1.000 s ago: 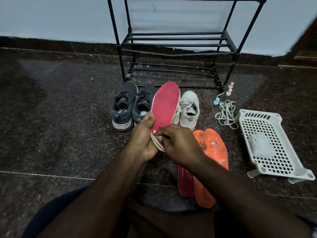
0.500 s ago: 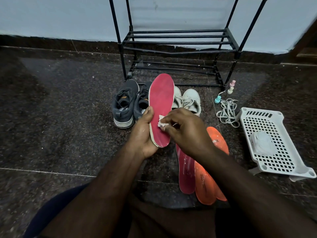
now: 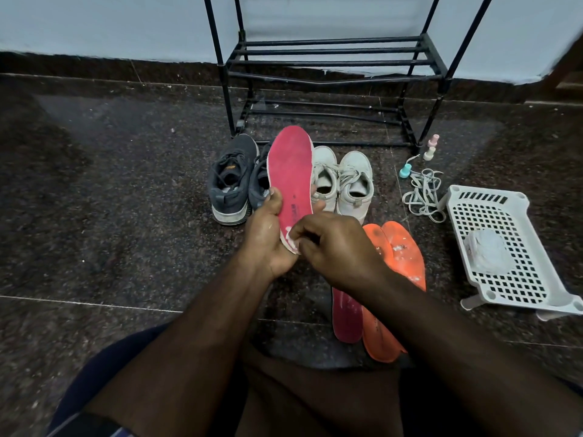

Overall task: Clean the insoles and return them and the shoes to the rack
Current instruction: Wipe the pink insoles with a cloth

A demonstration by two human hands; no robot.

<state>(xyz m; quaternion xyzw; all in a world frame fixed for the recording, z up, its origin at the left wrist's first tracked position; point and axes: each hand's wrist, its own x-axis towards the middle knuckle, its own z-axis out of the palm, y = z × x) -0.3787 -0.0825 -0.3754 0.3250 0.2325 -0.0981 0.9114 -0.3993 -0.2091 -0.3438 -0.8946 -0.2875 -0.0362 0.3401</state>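
Before the black metal rack [image 3: 331, 63], my left hand [image 3: 268, 238] grips the pink foam insole [image 3: 291, 178] near its heel. Right hand [image 3: 334, 247] pinches a white wipe [image 3: 291, 239] there. Light, bendy; I'd hold mid-length.

Head view looks down, near the floor [image 3: 94, 200].

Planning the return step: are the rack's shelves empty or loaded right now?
Empty as far as visible: the rack shows only bare bars, and both shoe pairs, grey and white, sit on the floor.
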